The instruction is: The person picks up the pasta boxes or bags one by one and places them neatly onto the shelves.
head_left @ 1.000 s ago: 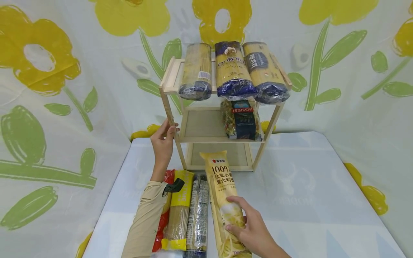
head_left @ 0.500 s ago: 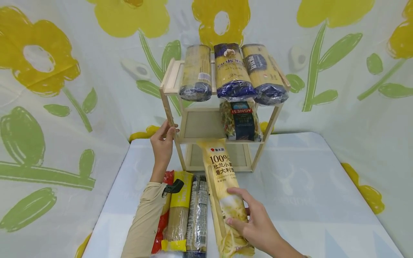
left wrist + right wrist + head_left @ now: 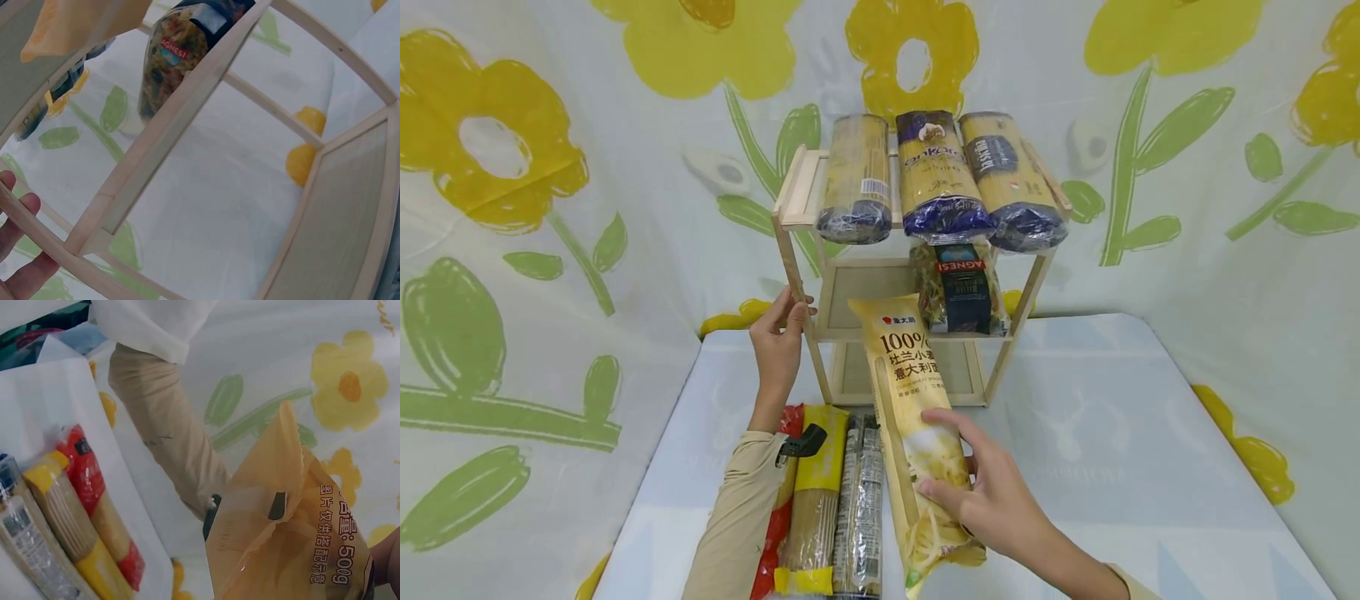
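Observation:
My right hand (image 3: 988,492) grips a yellow pack of spaghetti (image 3: 904,379), thumb on its printed face. The pack tilts up in front of the wooden rack (image 3: 789,258), its far end level with the middle shelf. In the right wrist view the pack's crimped end (image 3: 269,519) fills the lower middle. My left hand (image 3: 777,342) pinches the rack's left front post, and its fingers (image 3: 34,272) show around the wood in the left wrist view. A clear bag of Agnesi pasta (image 3: 964,292) stands at the right of the middle shelf.
Three pasta packs lie on the top shelf, the middle one a blue-and-gold bag (image 3: 943,179). On the table (image 3: 1112,467), left of the held pack, lie a red pack (image 3: 90,481), a yellow pack (image 3: 816,492) and a clear dark-ended pack (image 3: 859,500).
My right hand has raised the spaghetti pack and brought it forward, its far end moving from the bottom shelf's height up to the middle shelf. My left hand stays on the post.

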`<state>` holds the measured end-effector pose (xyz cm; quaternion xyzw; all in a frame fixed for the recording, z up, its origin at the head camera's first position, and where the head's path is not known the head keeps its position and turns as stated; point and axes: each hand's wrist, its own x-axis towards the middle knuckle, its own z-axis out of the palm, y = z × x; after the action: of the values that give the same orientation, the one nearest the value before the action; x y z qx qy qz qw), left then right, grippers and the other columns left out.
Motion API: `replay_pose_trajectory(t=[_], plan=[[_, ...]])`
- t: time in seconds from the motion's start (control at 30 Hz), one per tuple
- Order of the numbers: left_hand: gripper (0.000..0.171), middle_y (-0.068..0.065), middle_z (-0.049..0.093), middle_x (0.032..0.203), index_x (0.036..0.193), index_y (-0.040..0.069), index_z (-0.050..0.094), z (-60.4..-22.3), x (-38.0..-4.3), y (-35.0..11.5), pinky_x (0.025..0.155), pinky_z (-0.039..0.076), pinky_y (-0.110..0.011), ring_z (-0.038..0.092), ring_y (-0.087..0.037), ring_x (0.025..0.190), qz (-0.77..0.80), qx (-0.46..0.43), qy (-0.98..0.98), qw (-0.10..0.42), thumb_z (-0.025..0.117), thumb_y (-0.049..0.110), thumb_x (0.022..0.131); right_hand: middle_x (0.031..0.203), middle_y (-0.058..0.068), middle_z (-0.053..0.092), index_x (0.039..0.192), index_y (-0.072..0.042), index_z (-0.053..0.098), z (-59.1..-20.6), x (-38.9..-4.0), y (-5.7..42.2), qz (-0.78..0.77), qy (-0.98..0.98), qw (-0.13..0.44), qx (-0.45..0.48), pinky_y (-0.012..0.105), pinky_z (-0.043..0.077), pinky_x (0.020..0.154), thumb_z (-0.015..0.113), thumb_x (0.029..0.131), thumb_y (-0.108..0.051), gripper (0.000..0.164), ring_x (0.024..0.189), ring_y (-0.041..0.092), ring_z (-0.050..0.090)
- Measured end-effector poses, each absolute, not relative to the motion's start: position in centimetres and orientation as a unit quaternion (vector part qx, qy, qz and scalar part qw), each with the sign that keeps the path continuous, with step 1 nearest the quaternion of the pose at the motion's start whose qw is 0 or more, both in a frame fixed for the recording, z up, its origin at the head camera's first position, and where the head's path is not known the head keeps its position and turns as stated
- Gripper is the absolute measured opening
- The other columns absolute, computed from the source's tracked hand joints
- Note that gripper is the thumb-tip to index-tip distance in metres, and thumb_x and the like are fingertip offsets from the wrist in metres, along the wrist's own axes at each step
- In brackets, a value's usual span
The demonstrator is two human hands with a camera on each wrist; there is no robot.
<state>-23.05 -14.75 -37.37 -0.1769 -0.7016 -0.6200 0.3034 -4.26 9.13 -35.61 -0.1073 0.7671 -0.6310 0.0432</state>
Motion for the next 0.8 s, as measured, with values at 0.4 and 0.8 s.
replay_pose_trajectory(t=[0.4,0.8], plan=[[0.036,-0.028,0.066,0.098,0.128,-0.008,0.053,-37.6,-23.1,-14.9,0.069,0.052,-0.026,0.061,-0.045,0.083,-0.629,-0.178,-0.699,0.290,0.055,-0.003,0.093,0.122,0.018,0.053,0.133,-0.014,0.049,-33.7,-8.6,8.4,-0.601,0.792,0.001,-0.113,0.032,0.054,0.053,0.072,0.077,0.005,0.064,0.065,0.020,0.065],[0.034,-0.029,0.066,0.096,0.125,-0.010,0.056,-37.5,-23.2,-15.0,0.068,0.052,-0.025,0.061,-0.045,0.082,-0.625,-0.186,-0.697,0.299,0.056,-0.006,0.091,0.128,0.011,0.056,0.132,-0.007,0.052,-32.0,-15.8,7.3,-0.520,0.839,-0.073,-0.143,0.042,0.047,0.082,0.077,0.077,-0.004,0.060,0.105,0.027,0.056]])
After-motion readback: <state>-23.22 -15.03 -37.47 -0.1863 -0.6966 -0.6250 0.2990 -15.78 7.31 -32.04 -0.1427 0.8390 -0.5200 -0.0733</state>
